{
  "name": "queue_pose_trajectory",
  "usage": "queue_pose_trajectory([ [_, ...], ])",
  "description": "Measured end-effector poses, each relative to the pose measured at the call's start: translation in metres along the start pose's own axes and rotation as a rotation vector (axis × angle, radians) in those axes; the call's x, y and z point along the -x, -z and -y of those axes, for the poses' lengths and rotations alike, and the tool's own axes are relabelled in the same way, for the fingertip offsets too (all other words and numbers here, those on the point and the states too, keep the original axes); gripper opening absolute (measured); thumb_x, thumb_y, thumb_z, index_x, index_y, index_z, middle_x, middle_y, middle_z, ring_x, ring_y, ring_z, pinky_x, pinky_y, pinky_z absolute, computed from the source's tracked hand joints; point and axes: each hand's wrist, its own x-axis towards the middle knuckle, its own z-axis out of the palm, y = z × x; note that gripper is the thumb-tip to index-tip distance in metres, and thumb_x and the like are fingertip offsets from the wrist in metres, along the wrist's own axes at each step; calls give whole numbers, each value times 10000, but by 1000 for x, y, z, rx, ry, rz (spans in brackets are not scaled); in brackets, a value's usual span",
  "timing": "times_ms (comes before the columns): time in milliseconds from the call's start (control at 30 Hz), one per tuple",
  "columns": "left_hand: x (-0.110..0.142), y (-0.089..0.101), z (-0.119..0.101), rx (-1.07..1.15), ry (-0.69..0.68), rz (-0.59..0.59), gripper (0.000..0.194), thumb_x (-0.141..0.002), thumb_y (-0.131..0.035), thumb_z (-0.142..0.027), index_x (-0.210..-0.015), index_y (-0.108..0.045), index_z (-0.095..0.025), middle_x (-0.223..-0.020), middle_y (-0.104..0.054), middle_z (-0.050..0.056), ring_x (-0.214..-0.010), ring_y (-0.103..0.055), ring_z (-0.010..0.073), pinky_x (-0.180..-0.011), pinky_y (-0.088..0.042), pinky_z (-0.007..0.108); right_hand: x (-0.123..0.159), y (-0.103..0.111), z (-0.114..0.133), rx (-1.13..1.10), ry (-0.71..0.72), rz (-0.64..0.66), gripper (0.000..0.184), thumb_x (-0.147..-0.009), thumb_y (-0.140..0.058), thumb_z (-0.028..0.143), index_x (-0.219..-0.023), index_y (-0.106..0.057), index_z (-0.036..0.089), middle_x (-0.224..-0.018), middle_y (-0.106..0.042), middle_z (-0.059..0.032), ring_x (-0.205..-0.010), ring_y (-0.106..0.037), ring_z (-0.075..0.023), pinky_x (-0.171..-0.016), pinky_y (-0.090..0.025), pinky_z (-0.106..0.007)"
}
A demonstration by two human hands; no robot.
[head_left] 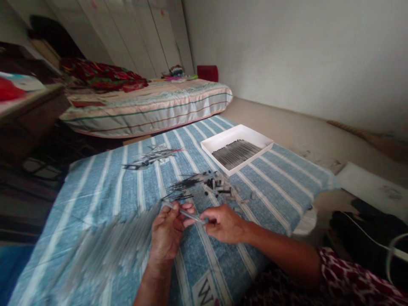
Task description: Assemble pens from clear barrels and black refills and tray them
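Head view: both hands (225,224) pinch a slim translucent tube (191,215); white box (245,132) near counter's (280,187) far corner, loose pieces (219,183) between.

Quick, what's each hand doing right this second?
Left hand: closed around a clear tube, holding it.
Right hand: closed, fingertips at one end of that tube; whether they pinch a small part there cannot be told.

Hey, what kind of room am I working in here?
Probably a bedroom: there's a bed with a striped cover, a rumpled red patterned blanket on it, and what looks like a tall wardrobe behind.
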Motion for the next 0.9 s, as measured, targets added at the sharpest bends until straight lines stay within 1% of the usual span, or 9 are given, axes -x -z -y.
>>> queue_pose_trajectory([
  [167,1,-2,-2,-7,-17,-8,219,-672,-702,-216,-822,-554,-158,-759,-702,54,-634,-653,170,-488,-559,271,-2,0,1,21,-16,6,248,-688,-518,89,-866,-688,121,-503,-441,70,-417,-355,-55,-432,-267,-162],
  [367,3,-6,-2,-40,-5,-2,276,-636,-735,-255,-815,-546,-164,-757,-698,37,-651,-654,177,-514,-562,288,-1,2,3,76,-13,25,191,-692,-515,75,-765,-684,126,-497,-408,71,-434,-343,-57,-441,-253,-166],
  [533,3,-7,0,-62,-9,-9,305,-634,-738,-259,-842,-534,-168,-759,-702,26,-650,-663,181,-515,-552,274,0,2,3,104,-22,23,174,-717,-518,94,-750,-682,140,-514,-451,64,-456,-356,-63,-455,-261,-167],
  [633,3,-6,1,-60,-2,7,321,-626,-745,-253,-847,-528,-167,-753,-708,28,-661,-671,186,-538,-549,269,-1,0,0,102,-29,21,175,-729,-524,107,-783,-687,142,-528,-489,58,-457,-360,-66,-463,-272,-171],
  [800,2,-5,3,-55,-11,10,324,-624,-749,-249,-846,-529,-164,-761,-715,34,-679,-682,195,-580,-552,284,-3,-5,-8,49,-24,-17,222,-740,-545,128,-921,-673,145,-573,-525,50,-470,-399,-71,-461,-291,-173],
  [900,1,-5,3,-55,-24,2,318,-618,-752,-252,-830,-533,-160,-744,-715,31,-656,-678,185,-572,-551,277,-4,-8,-11,-5,-45,-16,211,-741,-557,128,-920,-669,130,-582,-520,44,-479,-416,-73,-464,-307,-175],
])
